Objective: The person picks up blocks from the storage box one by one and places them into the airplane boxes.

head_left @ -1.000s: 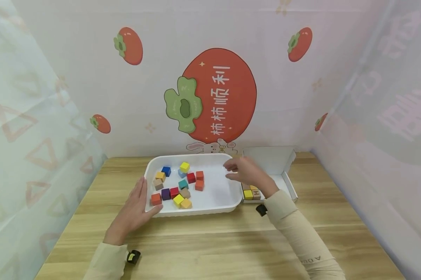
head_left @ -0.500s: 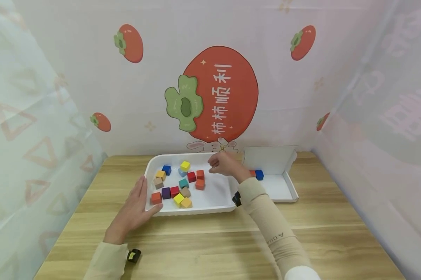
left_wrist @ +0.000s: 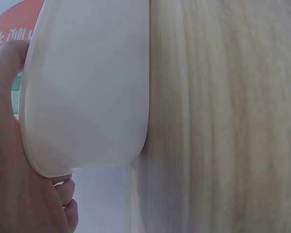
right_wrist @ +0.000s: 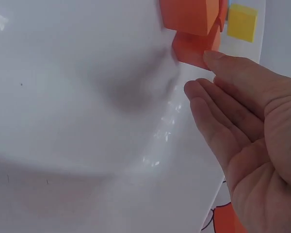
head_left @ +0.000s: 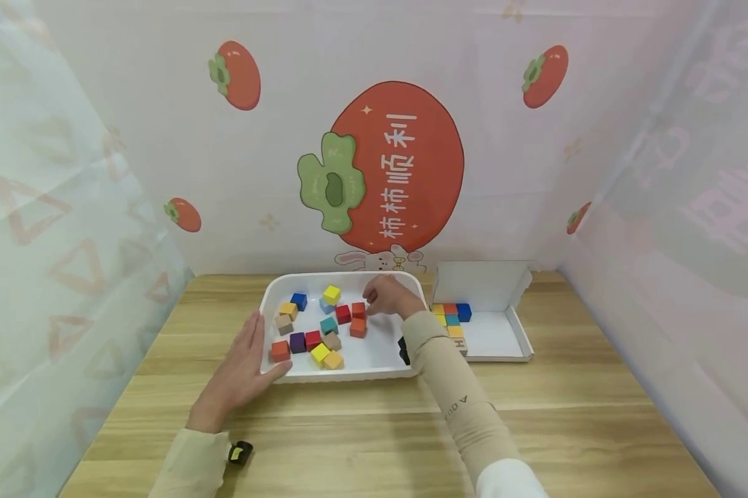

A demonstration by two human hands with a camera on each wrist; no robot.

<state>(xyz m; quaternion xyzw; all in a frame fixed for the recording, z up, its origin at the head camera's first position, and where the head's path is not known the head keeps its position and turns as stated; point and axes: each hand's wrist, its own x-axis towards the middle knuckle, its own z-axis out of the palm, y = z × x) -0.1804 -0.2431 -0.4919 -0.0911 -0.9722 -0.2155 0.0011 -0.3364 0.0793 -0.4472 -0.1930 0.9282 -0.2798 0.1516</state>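
R hand has come back from the white cardboard box at the bench's far R into the white plastic tray, fingers straight, tip touching an orange wooden cube mid-tray, not yet gripped; L hand, fingers flat, steadies the tray's L rim.

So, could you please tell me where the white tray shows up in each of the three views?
Head: the white tray lies mid-table, holding coloured cubes.
Left wrist: its outer wall fills the upper left, with the left hand against it.
Right wrist: its glossy floor fills most of the picture.
Shared landmark: the orange cube at the right hand, in head and right-wrist views.
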